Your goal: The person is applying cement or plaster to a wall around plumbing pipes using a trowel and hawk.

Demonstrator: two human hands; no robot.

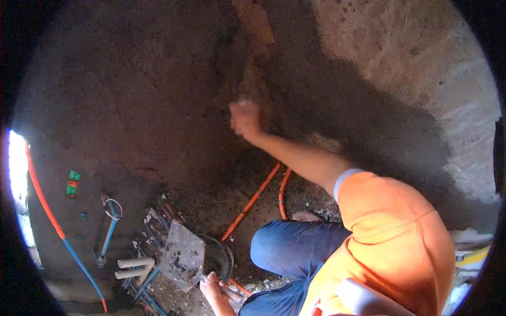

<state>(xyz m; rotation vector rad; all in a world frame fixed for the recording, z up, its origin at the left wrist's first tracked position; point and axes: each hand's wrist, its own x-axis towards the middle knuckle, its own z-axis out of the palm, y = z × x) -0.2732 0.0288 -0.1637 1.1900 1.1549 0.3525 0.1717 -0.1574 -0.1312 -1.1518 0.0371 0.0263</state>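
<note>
Head view: left hand (210, 288) grips a handle (233, 295) by the board (183, 243), mortar (184, 266) on top, beside the bucket (230, 258). Blurry right hand (245, 117) near the wall (142, 89), can't tell its grip. I'd keep the board level.

Mortar (183, 259) lies on the board (194, 243), left of the bucket (230, 259).

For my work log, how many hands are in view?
2: the left hand at lower centre, gripping a handle beside the mortar-smeared plate; the right hand, blurred, raised by the wall.
</note>
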